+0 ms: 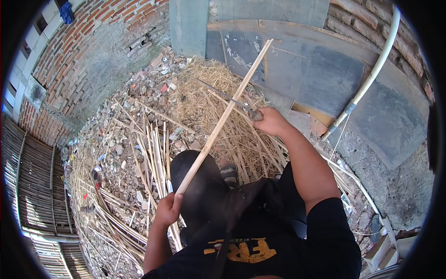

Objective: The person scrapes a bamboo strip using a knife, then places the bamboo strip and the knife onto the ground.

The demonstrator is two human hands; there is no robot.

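the left hand (168, 208) is gripping the near end of a long pale bamboo strip (223, 118), fingers closed around it. the strip is running on a slant, its long axis pointing from near left up to far right, its far tip reaching toward the grey boards (306, 69). the right hand (271, 120) is clutching the handle of a long knife (226, 96), whose blade is pointing far left and crossing the strip over the straw pile (204, 88).
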